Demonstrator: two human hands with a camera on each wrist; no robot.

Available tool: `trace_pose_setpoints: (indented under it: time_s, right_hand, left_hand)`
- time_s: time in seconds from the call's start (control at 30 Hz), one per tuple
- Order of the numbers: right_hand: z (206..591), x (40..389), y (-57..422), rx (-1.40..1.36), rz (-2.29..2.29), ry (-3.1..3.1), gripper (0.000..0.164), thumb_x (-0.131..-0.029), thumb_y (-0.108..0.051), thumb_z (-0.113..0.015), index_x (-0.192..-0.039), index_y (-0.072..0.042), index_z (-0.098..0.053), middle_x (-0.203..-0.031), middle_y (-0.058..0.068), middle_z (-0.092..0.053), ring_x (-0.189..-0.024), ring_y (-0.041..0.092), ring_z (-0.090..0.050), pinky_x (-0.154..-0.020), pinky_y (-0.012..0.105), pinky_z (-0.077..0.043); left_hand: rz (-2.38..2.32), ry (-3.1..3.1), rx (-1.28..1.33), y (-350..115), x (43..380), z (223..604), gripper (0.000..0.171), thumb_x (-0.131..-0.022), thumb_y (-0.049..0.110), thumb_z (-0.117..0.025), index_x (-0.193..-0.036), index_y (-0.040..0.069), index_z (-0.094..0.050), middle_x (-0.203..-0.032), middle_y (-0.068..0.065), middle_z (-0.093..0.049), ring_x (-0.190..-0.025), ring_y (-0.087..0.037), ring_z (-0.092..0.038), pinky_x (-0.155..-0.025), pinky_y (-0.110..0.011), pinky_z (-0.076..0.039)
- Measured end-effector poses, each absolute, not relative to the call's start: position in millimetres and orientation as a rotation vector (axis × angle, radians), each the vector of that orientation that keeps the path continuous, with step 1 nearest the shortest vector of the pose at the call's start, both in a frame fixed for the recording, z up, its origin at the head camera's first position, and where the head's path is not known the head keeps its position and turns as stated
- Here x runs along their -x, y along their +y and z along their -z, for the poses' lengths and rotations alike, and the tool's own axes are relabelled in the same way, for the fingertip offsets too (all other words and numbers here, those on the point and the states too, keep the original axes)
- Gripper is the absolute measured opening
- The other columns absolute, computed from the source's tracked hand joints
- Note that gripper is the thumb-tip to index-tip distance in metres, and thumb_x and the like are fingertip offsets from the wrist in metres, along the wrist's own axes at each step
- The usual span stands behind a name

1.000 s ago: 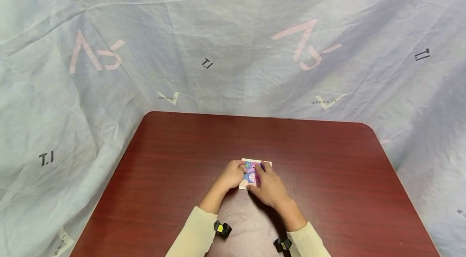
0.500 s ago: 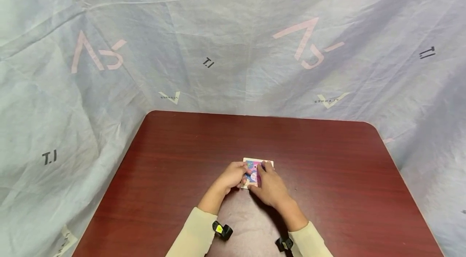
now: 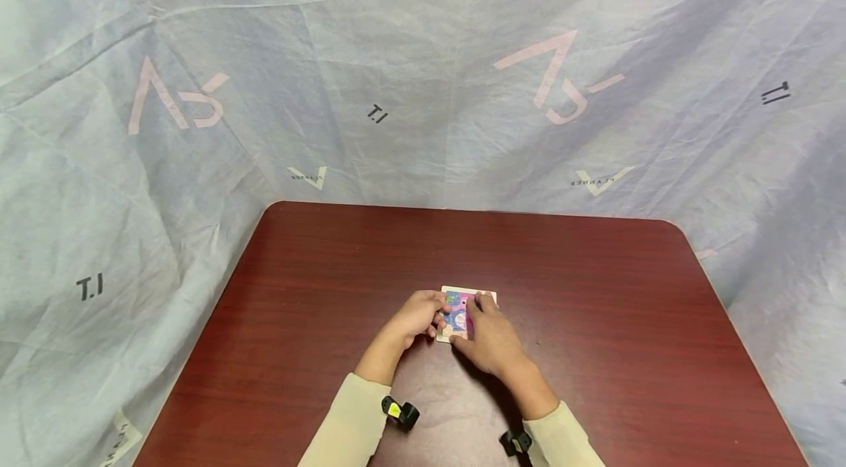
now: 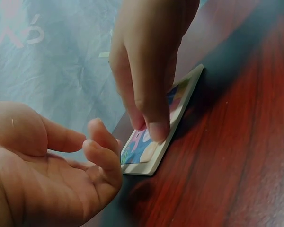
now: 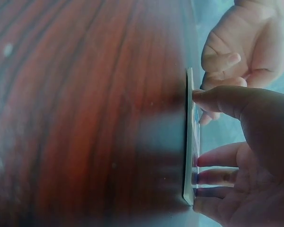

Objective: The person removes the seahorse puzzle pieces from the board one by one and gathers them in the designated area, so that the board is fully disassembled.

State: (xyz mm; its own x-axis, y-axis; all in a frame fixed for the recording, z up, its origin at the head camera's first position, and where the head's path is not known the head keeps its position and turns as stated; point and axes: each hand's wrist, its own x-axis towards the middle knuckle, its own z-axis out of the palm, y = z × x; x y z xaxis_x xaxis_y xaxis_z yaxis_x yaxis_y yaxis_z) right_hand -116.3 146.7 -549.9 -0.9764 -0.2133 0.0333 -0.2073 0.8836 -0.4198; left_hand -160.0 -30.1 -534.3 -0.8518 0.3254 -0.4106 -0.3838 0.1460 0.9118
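A small flat board (image 3: pixel 456 316) with a cream border and a pink and blue picture lies on the dark red table. The right hand (image 3: pixel 491 338) spans it from above. Its thumb and fingertips press on the board's face, as the right wrist view shows, and part of the picture is hidden under them. At the board's left edge, the left hand (image 4: pixel 52 165) is turned palm up with loosely bent fingers. Nothing shows between its thumb and fingers. Whether its fingertips touch the board's edge I cannot tell.
The wood-grained table (image 3: pixel 317 254) has rounded far corners. A pale printed cloth (image 3: pixel 410 85) hangs behind it and along both sides. Each wrist bears a small black camera, the left one (image 3: pixel 400 413) and the right one (image 3: pixel 515 443).
The left hand has drawn back slightly from the picture toward the board's left edge, and its fingers have turned upward. The right hand has stayed on the board.
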Motion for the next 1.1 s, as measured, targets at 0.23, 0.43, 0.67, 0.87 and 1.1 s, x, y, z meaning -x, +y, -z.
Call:
trace_pose_setpoints:
  time_s: [0.23,0.43,0.67,0.87,1.1]
  right_hand:
    - [549.3,117.4,145.9,0.321,0.707,3.01,0.08,-0.086,-0.041,-0.082,-0.146,0.006,-0.057,-0.151,0.03,-0.053,-0.133,0.048,-0.061,-0.109,0.055,-0.053]
    - [547.8,117.2,146.1,0.314,0.702,3.0,0.08,-0.087,-0.043,-0.081,-0.147,0.005,-0.057,-0.152,0.029,-0.052,-0.134,0.048,-0.06,-0.108,0.056,-0.053]
    - [548.4,116.9,147.5,0.332,0.724,3.011,0.08,-0.087,-0.042,-0.081,-0.147,0.006,-0.057,-0.151,0.03,-0.053,-0.134,0.048,-0.06,-0.109,0.057,-0.052]
    - [548.2,116.7,148.1,0.335,0.722,3.008,0.08,-0.087,-0.041,-0.081,-0.147,0.006,-0.056,-0.15,0.029,-0.053,-0.136,0.047,-0.059,-0.111,0.055,-0.051]
    - [547.2,117.2,147.2,0.342,0.723,3.023,0.08,-0.087,-0.04,-0.082,-0.147,0.007,-0.056,-0.148,0.029,-0.054,-0.135,0.047,-0.06,-0.111,0.055,-0.051]
  left_hand:
    - [-1.758,1.896,0.067,-32.1,162.0,537.6,0.044,-0.105,0.006,-0.041,-0.143,-0.014,-0.049,-0.115,-0.017,-0.066,-0.066,-0.007,-0.054,-0.051,-0.016,-0.042]
    - [-1.765,1.898,0.075,-30.3,161.9,539.5,0.044,-0.105,0.006,-0.041,-0.143,-0.014,-0.049,-0.115,-0.018,-0.066,-0.065,-0.006,-0.055,-0.05,-0.016,-0.042]
    - [-1.752,1.907,0.071,-30.0,162.0,537.4,0.045,-0.106,0.008,-0.042,-0.144,-0.014,-0.048,-0.118,-0.019,-0.066,-0.067,-0.007,-0.056,-0.051,-0.017,-0.043]
    - [-1.758,1.892,0.075,-30.8,162.1,537.4,0.044,-0.106,0.007,-0.042,-0.144,-0.014,-0.048,-0.115,-0.016,-0.065,-0.067,-0.007,-0.056,-0.052,-0.017,-0.043]
    - [-1.771,1.863,0.089,-31.7,162.6,538.8,0.045,-0.106,0.007,-0.041,-0.145,-0.014,-0.047,-0.113,-0.014,-0.064,-0.068,-0.007,-0.058,-0.052,-0.017,-0.044]
